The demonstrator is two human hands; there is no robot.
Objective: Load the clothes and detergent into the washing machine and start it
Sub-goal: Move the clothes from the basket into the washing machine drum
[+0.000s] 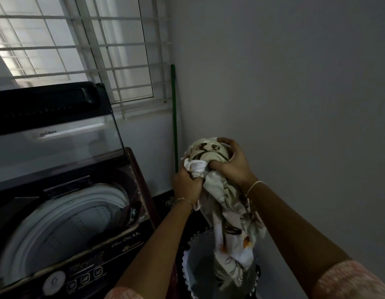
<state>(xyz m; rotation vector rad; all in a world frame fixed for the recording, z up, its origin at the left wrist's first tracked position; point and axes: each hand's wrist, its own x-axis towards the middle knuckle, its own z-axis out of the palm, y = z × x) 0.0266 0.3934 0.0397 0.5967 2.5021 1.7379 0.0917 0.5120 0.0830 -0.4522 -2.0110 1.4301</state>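
- Grey wall point(295, 83) ahead; dark open-lidded washing machine point(83, 212) at nine o'clock.
- My left hand point(186, 186) and right hand point(232, 162) clench the cream floral cloth bundle point(228, 212); I'd gather its hanging tail before swinging.

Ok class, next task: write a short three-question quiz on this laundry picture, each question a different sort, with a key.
1. True or false: the washing machine's lid is shut.
2. How is the bundle of clothes held? A) one hand B) both hands C) unheld
3. Fill in: the bundle hangs over the ___, not the drum.
Key: 1 false, it stands open. 2 B: left hand and right hand. 3 basket.
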